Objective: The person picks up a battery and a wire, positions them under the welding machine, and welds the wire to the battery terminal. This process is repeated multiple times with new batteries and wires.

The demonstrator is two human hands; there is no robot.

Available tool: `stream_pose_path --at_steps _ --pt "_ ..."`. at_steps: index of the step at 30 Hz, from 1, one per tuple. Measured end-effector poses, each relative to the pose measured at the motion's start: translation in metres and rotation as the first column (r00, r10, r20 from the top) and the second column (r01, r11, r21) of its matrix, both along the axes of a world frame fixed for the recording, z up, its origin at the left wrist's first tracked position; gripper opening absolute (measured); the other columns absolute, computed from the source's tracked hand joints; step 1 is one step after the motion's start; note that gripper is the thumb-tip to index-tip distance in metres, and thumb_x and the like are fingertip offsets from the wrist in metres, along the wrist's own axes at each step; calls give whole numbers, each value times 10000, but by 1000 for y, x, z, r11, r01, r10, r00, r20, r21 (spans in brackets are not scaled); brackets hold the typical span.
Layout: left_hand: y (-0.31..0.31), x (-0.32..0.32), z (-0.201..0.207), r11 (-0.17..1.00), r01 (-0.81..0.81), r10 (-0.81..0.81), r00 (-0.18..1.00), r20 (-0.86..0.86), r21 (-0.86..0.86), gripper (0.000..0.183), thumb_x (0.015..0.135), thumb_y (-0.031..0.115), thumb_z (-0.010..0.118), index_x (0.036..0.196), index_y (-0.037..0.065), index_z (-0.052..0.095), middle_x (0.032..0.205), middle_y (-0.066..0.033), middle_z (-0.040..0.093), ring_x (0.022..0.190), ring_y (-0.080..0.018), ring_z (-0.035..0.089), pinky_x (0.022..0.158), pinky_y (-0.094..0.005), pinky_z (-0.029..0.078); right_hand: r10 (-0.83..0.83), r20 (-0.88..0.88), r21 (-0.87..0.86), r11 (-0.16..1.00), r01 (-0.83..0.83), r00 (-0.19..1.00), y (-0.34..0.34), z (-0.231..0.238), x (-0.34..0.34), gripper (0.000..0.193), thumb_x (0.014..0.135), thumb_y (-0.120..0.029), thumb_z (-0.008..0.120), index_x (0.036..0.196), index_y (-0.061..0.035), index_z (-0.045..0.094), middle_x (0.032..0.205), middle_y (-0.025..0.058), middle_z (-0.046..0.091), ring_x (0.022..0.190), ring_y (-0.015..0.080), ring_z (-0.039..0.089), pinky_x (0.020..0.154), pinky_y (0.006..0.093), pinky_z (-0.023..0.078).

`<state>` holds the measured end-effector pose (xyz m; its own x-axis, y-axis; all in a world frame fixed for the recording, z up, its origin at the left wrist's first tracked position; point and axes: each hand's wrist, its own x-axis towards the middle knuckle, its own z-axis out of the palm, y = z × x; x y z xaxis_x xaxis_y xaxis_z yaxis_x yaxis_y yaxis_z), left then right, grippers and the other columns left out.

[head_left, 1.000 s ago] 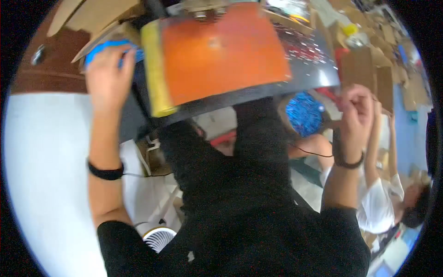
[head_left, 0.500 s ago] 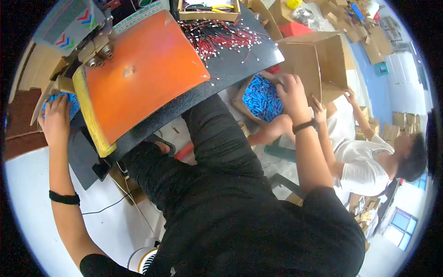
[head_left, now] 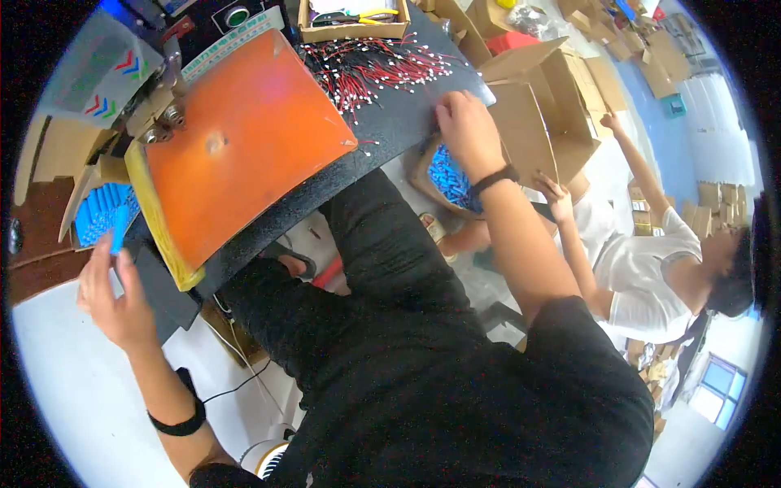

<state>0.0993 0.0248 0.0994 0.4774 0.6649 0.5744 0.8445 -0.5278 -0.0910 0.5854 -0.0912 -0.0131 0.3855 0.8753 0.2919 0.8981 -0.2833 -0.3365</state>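
My left hand [head_left: 118, 301] pinches a blue cylindrical battery cell [head_left: 120, 228] between thumb and fingers. It is just in front of a cardboard box [head_left: 71, 195] of similar blue cells [head_left: 102, 207] at the far left. My right hand [head_left: 472, 134] is at the right edge of the black table [head_left: 399, 122], its fingers curled downward. What those fingers hold, if anything, is hidden. Near it on the table lies a heap of red and black wire leads [head_left: 366, 77] with white connectors. Below my right hand is an open box of many blue cells [head_left: 450, 175].
An orange mat [head_left: 252, 138] with a yellow edge roll [head_left: 159, 224] covers the table's middle, before a machine with metal fittings [head_left: 167, 118]. A small box [head_left: 354, 31] holds yellow-handled pliers. At right a person in white [head_left: 643, 268] holds a large open carton [head_left: 529, 122].
My left hand has drawn back from the left box with a blue cell. My right hand has moved from above the right cell box to the table's edge.
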Motion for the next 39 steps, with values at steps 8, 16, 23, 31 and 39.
stream_pose_path --at_steps 8,16,23,31,39 --pt "-30 101 27 909 -44 -30 985 -171 -414 257 838 89 602 1092 72 637 1065 -78 639 1011 -253 593 930 -387 354 -99 -385 170 970 176 918 -46 70 4 237 885 -222 591 901 11 630 793 165 660 752 261 646 711 366 494" --pt "-10 135 10 797 196 11 941 338 -571 308 848 169 672 1113 21 625 1007 -146 660 914 -259 638 824 -358 483 435 -868 450 893 10 240 -51 87 -41 84 918 -107 579 949 -30 568 864 32 605 783 103 544 732 237 439" --pt "1 148 -25 766 389 112 703 702 -512 323 853 175 686 1111 -13 634 983 -128 697 917 -221 667 835 -309 501 589 -791 529 795 -298 165 7 93 -110 69 902 -44 552 970 -30 554 911 49 619 862 119 567 795 263 445" --pt "2 145 -12 697 387 278 631 725 -604 268 865 121 674 1092 -16 636 975 -82 703 890 -138 657 831 -266 493 525 -838 436 808 -397 147 31 95 -134 72 885 -44 561 953 -26 545 877 59 611 819 130 574 763 271 456" --pt "-1 147 -8 725 331 286 653 701 -604 241 862 122 663 1053 -22 643 916 -91 705 807 -149 656 772 -274 504 385 -922 336 851 -403 44 34 102 -120 70 902 -72 568 933 -10 556 828 30 612 779 92 566 736 239 463"
